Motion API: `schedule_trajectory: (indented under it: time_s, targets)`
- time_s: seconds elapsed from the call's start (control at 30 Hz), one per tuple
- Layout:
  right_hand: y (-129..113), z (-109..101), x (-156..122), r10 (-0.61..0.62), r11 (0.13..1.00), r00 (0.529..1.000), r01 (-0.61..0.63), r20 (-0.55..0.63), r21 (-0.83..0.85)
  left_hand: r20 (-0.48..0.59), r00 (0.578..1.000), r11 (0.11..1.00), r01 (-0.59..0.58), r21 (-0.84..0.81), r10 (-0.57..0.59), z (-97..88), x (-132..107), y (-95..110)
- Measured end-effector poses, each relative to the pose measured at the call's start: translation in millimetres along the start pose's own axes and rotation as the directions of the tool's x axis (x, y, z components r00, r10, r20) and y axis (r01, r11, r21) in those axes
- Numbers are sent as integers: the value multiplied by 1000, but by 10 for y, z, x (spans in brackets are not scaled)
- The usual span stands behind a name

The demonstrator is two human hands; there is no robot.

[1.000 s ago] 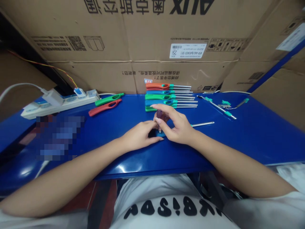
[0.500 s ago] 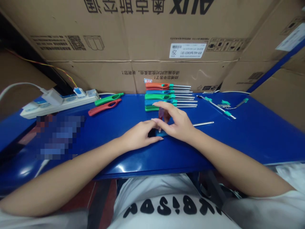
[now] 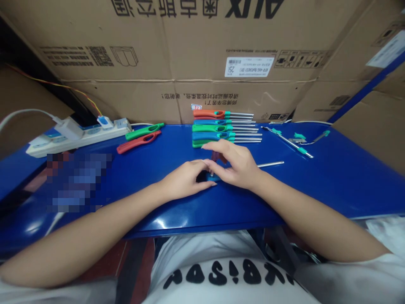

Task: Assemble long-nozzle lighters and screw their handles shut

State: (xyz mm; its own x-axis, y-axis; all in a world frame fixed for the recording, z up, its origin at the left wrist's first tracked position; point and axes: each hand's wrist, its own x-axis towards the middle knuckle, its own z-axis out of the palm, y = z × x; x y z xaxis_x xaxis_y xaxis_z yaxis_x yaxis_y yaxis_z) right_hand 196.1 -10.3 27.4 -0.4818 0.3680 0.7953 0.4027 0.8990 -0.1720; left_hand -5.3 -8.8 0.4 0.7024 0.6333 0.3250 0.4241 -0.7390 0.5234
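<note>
My left hand [image 3: 185, 181] lies on the blue table [image 3: 316, 185] and presses down on a blue lighter body [image 3: 212, 179], which it mostly hides. The lighter's metal tube [image 3: 270, 164] sticks out to the right. My right hand [image 3: 236, 164] pinches a small screwdriver with a purple handle [image 3: 215, 156], held upright with its tip on the blue lighter body. Both hands touch each other over the piece.
Behind my hands lies a row of assembled long lighters [image 3: 218, 128] in orange, blue and green. Green [image 3: 144, 131] and red [image 3: 139, 142] handle shells lie at the left by a white power strip [image 3: 76, 136]. Loose tubes and teal parts [image 3: 295, 141] lie at the right. Cardboard boxes [image 3: 202, 59] wall off the back.
My right hand has turned and sunk a little over the screwdriver, so less of the purple handle shows. My left hand has stayed put.
</note>
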Motion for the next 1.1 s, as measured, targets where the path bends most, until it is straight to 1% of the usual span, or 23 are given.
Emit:
schedule_trajectory:
  time_s: [0.13,0.2,0.3,0.37,0.4,0.47,0.53,0.6,0.67,0.73,0.8,0.87,0.9,0.93,1.0,1.07,1.1]
  targets:
    - [-33,2,12,116,980,992,-122,46,160,13,999,998,-30,-52,31,-11,4,2]
    - [-27,9,9,153,968,987,-160,47,195,12,999,998,-36,-56,37,-12,4,-2]
    - [1,3,4,148,984,989,-147,-2,103,11,1000,999,-28,-34,28,-11,0,-3]
    - [11,-15,6,98,995,995,-97,-36,38,16,1000,1000,-21,-23,21,-14,-1,1]
    - [9,-25,10,76,997,996,-74,-40,34,18,1000,999,-21,-26,22,-16,0,3]
    - [-5,-42,20,73,993,997,-71,-11,97,20,999,999,-26,-38,26,-21,3,7]
    - [-20,-47,30,107,974,993,-115,50,196,21,999,998,-32,-48,33,-26,7,10]
    - [-24,-41,37,127,957,988,-145,88,250,23,999,998,-32,-45,33,-29,10,12]
    - [-13,-32,38,120,969,991,-131,66,207,27,999,999,-28,-40,29,-30,11,14]
    - [6,-31,35,95,991,995,-95,9,92,28,999,999,-24,-32,25,-27,9,13]
    - [21,-41,30,43,999,998,-44,-39,-31,27,999,1000,-25,-18,26,-24,6,10]
    - [19,-57,30,-3,995,999,-1,-34,-105,22,999,1000,-26,-4,26,-23,4,6]
    - [10,-63,32,-12,994,1000,10,-12,-106,23,999,1000,-26,-1,26,-25,4,4]
    - [-3,-68,37,-10,997,1000,12,17,-78,27,999,1000,-25,-1,25,-27,5,3]
    - [-33,-70,50,11,999,998,-14,67,45,45,999,1000,-21,-2,21,-34,8,2]
    - [-50,-66,61,38,987,997,-49,72,152,54,998,1000,-21,-2,21,-39,11,4]
    - [-49,-63,65,53,984,997,-62,58,164,53,998,1000,-19,0,19,-40,12,5]
